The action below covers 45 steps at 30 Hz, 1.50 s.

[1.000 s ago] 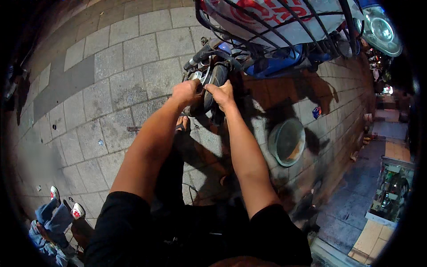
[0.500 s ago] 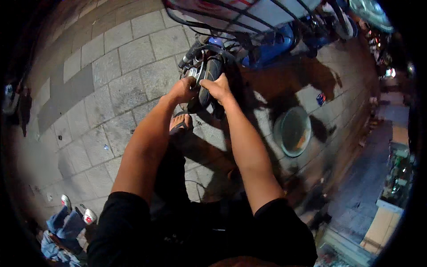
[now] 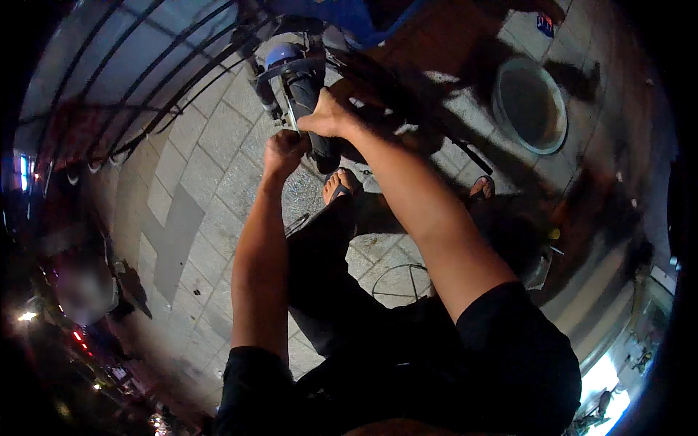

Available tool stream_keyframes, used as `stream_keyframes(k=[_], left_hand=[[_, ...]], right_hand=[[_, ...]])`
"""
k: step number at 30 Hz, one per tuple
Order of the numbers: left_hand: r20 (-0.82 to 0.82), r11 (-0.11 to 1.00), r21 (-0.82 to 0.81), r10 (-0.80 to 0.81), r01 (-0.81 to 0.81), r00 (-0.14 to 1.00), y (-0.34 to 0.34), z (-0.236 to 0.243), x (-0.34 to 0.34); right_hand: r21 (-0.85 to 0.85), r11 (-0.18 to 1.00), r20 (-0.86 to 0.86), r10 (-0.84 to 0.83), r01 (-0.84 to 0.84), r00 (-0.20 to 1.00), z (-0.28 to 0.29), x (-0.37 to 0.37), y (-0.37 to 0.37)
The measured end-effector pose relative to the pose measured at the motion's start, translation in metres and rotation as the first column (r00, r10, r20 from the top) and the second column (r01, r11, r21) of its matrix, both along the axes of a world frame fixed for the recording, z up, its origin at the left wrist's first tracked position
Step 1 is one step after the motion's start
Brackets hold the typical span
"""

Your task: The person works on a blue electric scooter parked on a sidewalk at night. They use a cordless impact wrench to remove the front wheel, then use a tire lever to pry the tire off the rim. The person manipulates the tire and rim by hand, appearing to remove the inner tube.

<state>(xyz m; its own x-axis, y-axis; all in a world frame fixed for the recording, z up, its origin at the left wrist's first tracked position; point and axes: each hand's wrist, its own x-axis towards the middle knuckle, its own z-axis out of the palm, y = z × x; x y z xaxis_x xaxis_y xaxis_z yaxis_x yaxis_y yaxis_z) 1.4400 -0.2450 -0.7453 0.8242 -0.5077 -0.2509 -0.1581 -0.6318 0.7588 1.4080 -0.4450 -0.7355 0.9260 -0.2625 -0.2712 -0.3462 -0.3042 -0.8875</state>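
A two-wheeler's front wheel stands between my hands, its black tyre [image 3: 324, 161] nearest to my feet and a blue mudguard [image 3: 282, 54] above it. My left hand [image 3: 286, 152] is closed at the left side of the wheel, its fingertips hidden. My right hand [image 3: 327, 118] wraps over the tyre from the right, with the thumb reaching across toward the pale rim [image 3: 292, 116]. What exactly the left fingers pinch at the wheel's edge is too dark to make out. My foot in a flip-flop [image 3: 339, 187] rests just below the tyre.
A round basin [image 3: 563, 120] stands on the paving to the right. A large wire basket [image 3: 120, 109] overhangs the upper left. Between my legs lies a thin wire ring [image 3: 404, 267]. A dark bar [image 3: 469, 154] slants near the basin, and a small packet [image 3: 545, 25] lies beyond.
The view has turned, so the basket now fills the upper left and the basin sits higher right. Both hands remain at the wheel; the left now looks more tightly curled, lower beside the tyre.
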Motion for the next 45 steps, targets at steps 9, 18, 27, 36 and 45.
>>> stream_keyframes(k=[9,18,27,36,45], left_hand=[[0.048,0.989,0.140,-0.046,0.039,0.998,-0.011,0.031,-0.008],[0.010,0.968,0.244,-0.069,0.064,0.998,0.020,-0.012,-0.006],[0.243,0.889,0.448,-0.216,0.088,0.945,-0.051,0.194,-0.094],[0.623,0.831,-0.467,0.067,0.302,0.779,-0.105,0.206,-0.191],[0.630,0.808,-0.509,0.113,0.298,0.768,-0.129,0.200,-0.165]], right_hand=[[-0.071,0.996,-0.087,0.048,-0.054,0.995,0.051,-0.016,-0.010],[-0.096,0.991,-0.063,-0.097,0.090,0.993,0.045,-0.034,0.023],[-0.205,0.974,-0.222,-0.145,0.099,0.964,-0.046,-0.094,0.064],[-0.011,0.988,0.075,-0.156,0.157,0.985,0.001,-0.053,0.054],[0.077,0.986,0.109,-0.153,0.145,0.982,-0.021,-0.038,0.045]])
